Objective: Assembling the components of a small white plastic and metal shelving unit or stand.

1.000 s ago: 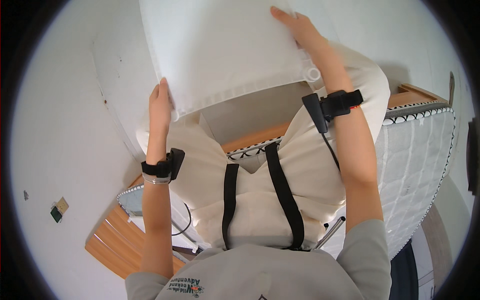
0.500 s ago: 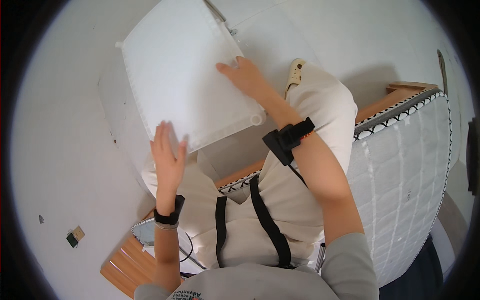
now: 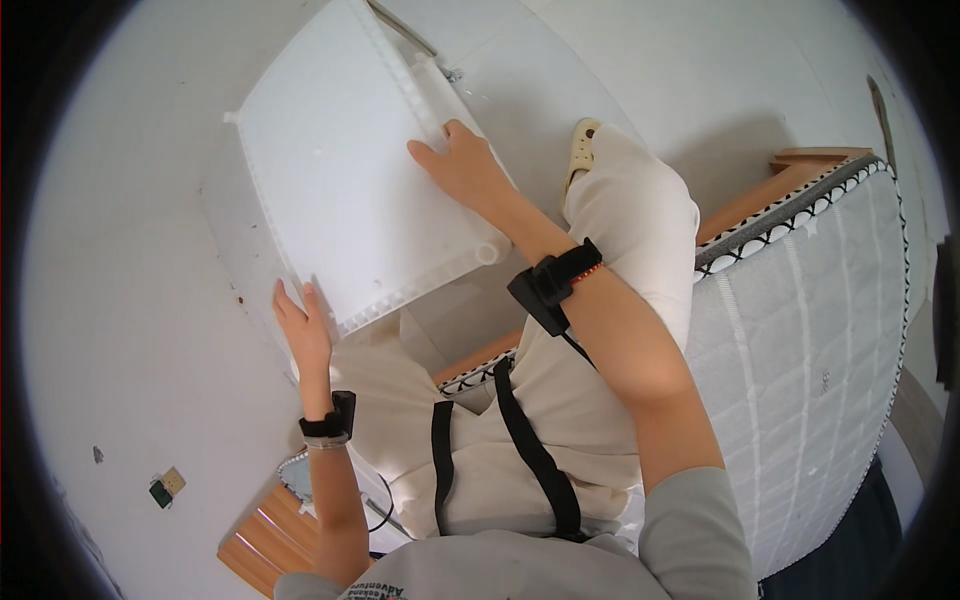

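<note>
A large white plastic panel [image 3: 330,170] with a ribbed rim and round corner knobs lies tilted in front of my legs. Along its right edge, my right hand [image 3: 465,170] is closed on the panel, thumb on top and the other fingers over the rim. Under that edge a second white part [image 3: 440,95] shows; its full shape is hidden. My left hand [image 3: 303,330] is at the near left edge of the panel, its fingers stretched along the side and apart. Whether the left palm presses on the panel is hard to see.
At the right stands a bed with a grey quilted mattress [image 3: 790,380] and a wooden frame [image 3: 750,205]. A metal rod [image 3: 405,28] lies beyond the panel. A wall socket [image 3: 172,482] and orange-brown wooden slats [image 3: 270,540] show at the lower left. My foot wears a cream clog [image 3: 581,150].
The panel has shifted slightly left and tilted, baring its ribbed rim and the white part beneath. My right hand moved left with it; my left hand slid left and down to its side.
</note>
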Available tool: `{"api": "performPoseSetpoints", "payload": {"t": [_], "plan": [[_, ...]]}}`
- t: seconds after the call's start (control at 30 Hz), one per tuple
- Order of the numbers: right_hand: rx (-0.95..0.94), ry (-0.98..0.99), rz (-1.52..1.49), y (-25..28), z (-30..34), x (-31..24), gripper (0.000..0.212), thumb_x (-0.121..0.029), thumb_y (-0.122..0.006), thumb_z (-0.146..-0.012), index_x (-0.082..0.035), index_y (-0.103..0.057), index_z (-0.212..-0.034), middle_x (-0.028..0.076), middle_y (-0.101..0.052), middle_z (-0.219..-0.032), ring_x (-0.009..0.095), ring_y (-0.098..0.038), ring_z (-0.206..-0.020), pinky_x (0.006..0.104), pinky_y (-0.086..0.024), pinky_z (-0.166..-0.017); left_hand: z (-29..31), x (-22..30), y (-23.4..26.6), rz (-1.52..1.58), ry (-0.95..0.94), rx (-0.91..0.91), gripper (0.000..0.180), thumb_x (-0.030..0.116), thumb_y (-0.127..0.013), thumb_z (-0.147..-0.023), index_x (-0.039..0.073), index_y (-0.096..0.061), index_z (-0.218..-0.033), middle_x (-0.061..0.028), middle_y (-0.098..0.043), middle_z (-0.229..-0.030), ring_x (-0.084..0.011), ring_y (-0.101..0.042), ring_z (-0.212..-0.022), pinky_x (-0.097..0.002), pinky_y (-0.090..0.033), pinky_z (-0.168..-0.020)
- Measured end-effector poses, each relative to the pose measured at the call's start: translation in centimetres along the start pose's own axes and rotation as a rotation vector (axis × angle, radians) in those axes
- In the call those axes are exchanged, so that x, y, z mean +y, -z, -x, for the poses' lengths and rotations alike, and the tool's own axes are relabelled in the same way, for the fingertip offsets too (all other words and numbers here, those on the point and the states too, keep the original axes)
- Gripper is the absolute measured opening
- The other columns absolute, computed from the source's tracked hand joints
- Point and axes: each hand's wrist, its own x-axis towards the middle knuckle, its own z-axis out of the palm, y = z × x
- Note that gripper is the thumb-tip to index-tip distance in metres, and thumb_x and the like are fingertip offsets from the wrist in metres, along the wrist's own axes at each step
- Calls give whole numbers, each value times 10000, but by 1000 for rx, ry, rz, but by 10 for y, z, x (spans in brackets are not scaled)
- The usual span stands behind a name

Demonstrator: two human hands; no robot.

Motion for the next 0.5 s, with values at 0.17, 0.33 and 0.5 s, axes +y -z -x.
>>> {"api": "performPoseSetpoints", "payload": {"t": [0.17,0.33,0.5], "plan": [[2,43,-18,-5,2,6,545,-388,-602,-775,90,-477,-1006,222,-581,-802,290,-593,-742,358,-469,-649,-10,-25,4,295,428,-378,505,422,-457,-892,-73,-484,-988,-131,-532,-877,-176,-480,-799,-280,-404,-737],[19,94,-33,-6,1,11,525,-393,-622,-768,83,-501,-954,161,-580,-705,204,-582,-619,308,-455,-569,-5,-22,4,300,443,-331,525,445,-482,-875,-76,-510,-941,-72,-519,-789,-123,-454,-710,-242,-394,-648],[-38,109,-102,-3,1,5,503,-363,-624,-765,97,-479,-907,235,-585,-741,304,-606,-686,366,-473,-620,7,-8,7,366,519,-238,542,450,-500,-863,-79,-520,-977,-60,-516,-776,-112,-451,-698,-225,-382,-625]]}}
